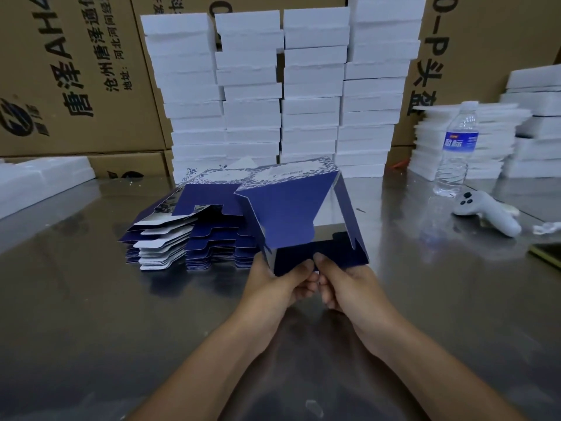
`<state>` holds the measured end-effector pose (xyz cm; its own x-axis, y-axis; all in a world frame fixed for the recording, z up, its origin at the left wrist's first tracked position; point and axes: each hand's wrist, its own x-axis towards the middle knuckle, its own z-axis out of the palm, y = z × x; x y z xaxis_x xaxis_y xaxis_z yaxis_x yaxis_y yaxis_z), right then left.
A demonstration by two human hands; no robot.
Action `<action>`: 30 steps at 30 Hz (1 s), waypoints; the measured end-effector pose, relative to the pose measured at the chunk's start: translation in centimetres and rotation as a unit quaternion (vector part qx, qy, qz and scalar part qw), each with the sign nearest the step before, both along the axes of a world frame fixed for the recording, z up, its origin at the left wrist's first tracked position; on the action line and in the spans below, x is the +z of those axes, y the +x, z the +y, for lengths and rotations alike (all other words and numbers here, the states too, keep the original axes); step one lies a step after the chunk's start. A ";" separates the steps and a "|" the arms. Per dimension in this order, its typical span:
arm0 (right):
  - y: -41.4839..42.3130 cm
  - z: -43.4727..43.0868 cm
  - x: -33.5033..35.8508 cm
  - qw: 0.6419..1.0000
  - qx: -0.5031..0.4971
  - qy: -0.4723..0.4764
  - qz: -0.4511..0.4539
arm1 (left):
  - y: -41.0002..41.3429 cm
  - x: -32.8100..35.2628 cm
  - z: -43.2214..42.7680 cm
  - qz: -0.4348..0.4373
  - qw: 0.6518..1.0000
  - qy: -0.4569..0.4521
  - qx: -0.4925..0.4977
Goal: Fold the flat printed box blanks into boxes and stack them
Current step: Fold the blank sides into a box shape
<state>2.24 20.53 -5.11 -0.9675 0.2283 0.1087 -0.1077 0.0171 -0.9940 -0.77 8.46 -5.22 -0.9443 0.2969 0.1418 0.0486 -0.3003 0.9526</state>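
Note:
A half-opened blue printed box (pixel 291 214) is held above the shiny metal table (pixel 91 299), its open end toward me and a blue flap hanging over the opening. My left hand (pixel 273 284) grips its near lower-left edge. My right hand (pixel 349 287) grips the near bottom edge beside it, thumbs almost touching. To the left lies a pile of flat blue-and-white box blanks (pixel 188 235). Several tall columns of white folded boxes (pixel 285 95) stand at the back of the table.
A water bottle (pixel 455 147) and a white handheld controller (pixel 485 212) sit at the right. More white stacks (pixel 473 141) stand behind them. Brown cartons (pixel 69 74) form the back wall. White foam (pixel 39 180) lies at far left, a dark phone (pixel 546 253) at the right edge.

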 end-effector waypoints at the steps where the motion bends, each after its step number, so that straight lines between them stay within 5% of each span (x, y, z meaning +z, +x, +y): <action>1: 0.0 -0.1 0.0 1.000 0.002 -0.005 -0.003 | 0.0 0.0 0.0 -0.005 1.000 0.007 0.002; 9: 0.0 -0.1 0.0 0.999 0.022 0.033 0.004 | 0.0 0.0 -0.1 -0.055 0.998 0.030 0.006; 24: -0.7 1.2 -0.2 0.996 -0.020 -0.049 -0.068 | -1.2 -0.2 -1.2 -0.046 0.991 -0.106 0.070; 30: -0.8 1.5 0.1 0.993 -0.051 -0.069 -0.077 | -1.2 -0.1 -1.5 -0.061 0.992 -0.078 0.072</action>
<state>1.44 21.98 -5.00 -0.9414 0.3284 -0.0769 0.0403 -0.1168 -0.9923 -1.96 6.93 -5.30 -0.9860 0.1663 -0.0135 -0.0384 -0.1473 0.9883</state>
